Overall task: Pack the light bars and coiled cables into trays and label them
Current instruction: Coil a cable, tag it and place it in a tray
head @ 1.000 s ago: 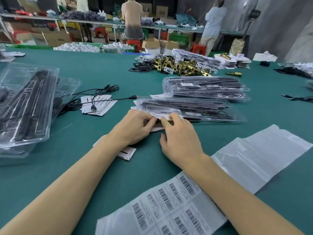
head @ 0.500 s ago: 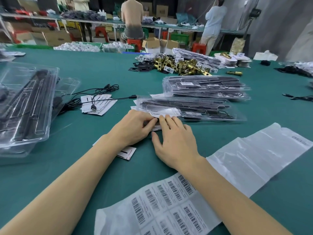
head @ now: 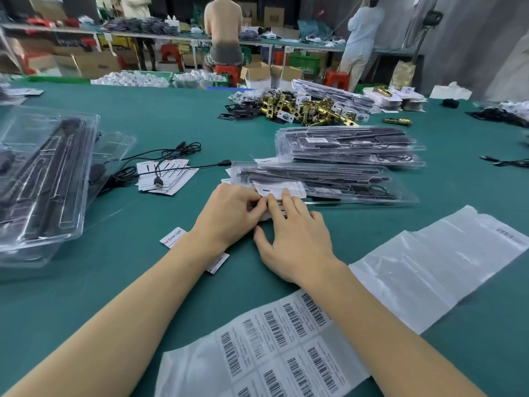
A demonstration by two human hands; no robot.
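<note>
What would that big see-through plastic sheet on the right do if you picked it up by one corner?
The plastic sheet would probably flop and droop, since it looks thin and creased where it lies flat on the table. It likely weighs very little. Its glossy surface might feel slippery, so it could slide on the table when pushed.

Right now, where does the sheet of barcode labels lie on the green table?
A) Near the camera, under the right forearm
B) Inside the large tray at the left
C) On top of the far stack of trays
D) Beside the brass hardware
A: the sheet of barcode labels lies flat at the near table edge, with the right forearm crossing over it.
</note>
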